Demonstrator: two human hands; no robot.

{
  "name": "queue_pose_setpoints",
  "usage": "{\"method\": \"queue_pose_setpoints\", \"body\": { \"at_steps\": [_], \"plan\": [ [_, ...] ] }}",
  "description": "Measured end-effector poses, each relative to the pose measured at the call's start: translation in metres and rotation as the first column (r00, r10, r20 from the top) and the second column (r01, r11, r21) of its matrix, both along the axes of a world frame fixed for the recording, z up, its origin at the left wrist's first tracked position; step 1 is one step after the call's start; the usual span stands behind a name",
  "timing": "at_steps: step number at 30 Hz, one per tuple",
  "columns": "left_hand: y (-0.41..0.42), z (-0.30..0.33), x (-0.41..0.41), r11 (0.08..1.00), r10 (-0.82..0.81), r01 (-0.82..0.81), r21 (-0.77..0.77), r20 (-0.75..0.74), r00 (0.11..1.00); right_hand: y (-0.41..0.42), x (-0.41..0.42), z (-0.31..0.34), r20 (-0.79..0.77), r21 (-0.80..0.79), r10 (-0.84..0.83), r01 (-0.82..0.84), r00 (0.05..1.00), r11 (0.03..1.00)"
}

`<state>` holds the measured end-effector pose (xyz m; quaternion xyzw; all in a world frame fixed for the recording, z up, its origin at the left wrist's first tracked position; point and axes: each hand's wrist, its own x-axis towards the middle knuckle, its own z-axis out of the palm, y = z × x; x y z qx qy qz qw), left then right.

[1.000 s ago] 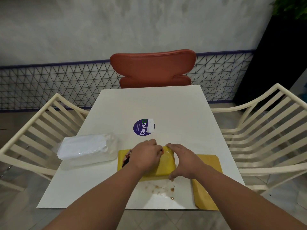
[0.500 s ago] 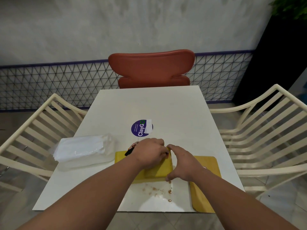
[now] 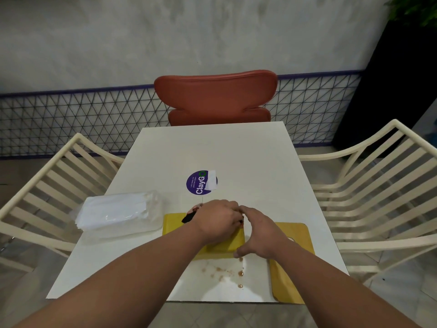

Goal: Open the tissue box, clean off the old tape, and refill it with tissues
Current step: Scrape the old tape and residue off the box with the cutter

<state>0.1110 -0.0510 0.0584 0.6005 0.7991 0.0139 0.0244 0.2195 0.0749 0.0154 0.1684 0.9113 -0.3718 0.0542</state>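
I see both hands meeting over the yellow tissue box (image 3: 225,245), which lies on the near half of the white table (image 3: 236,150), right in front of me. My left hand (image 3: 217,221) sits on top of the box with its fingers curled around a small dark tool (image 3: 189,215); one end of it pokes out to the left of the knuckles, and I cannot tell what kind of tool it is. My right hand (image 3: 262,235) rests against the box's right end, fingers curled over the far corner and thumb down at the near edge, so it grips the box. Just right of the box lies a flat yellow lid (image 3: 293,261), reaching the table's near edge. Brown spots (image 3: 224,272) mark the tabletop just in front of the box. To the left sits a clear plastic pack of white tissues (image 3: 118,213), close beside the box. Farther back on the table is a round purple sticker (image 3: 198,182) with a scrap of white paper (image 3: 211,181) on it.
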Motion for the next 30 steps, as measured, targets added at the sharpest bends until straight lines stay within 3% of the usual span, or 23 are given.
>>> {"method": "queue_pose_setpoints", "body": {
  "at_steps": [3,5,11,15,17,19,23,25,30],
  "plan": [
    [-0.012,-0.007,0.013,0.983,-0.171,0.178,-0.045,0.122,0.978,0.000,-0.001,-0.002,0.011,-0.016,0.006,-0.005,1.000,1.000],
    [-0.013,-0.007,0.011,0.974,-0.210,0.219,-0.064,0.124,0.970,0.000,-0.001,-0.003,0.008,-0.018,0.009,-0.009,1.000,1.000],
    [-0.002,-0.007,-0.001,0.975,0.204,-0.205,0.088,0.022,0.979,0.000,0.000,0.001,0.007,0.025,0.029,-0.029,1.000,0.999],
    [-0.016,-0.017,0.027,0.998,0.045,-0.052,0.046,0.133,0.990,0.001,-0.001,-0.001,0.015,0.024,0.032,-0.033,0.999,0.999],
    [-0.019,-0.020,0.031,0.996,0.057,-0.064,0.056,0.126,0.990,0.001,-0.001,-0.001,0.016,0.037,0.037,-0.037,0.999,0.999],
    [-0.022,-0.022,0.024,0.968,0.241,-0.246,0.052,0.090,0.966,0.001,-0.001,0.000,0.027,0.050,0.038,-0.039,0.999,0.998],
    [-0.039,-0.026,0.008,0.826,0.555,-0.561,0.055,0.093,0.827,0.003,-0.002,0.001,0.042,0.051,0.041,-0.043,0.998,0.998],
    [-0.036,-0.026,0.011,0.812,0.574,-0.581,0.053,0.106,0.812,0.003,-0.003,0.002,0.045,0.052,0.044,-0.046,0.998,0.998],
    [0.007,-0.027,0.050,0.876,0.456,-0.479,0.064,0.218,0.863,0.003,-0.005,0.000,0.030,-0.011,0.032,-0.032,0.999,0.999]
  ]
}}
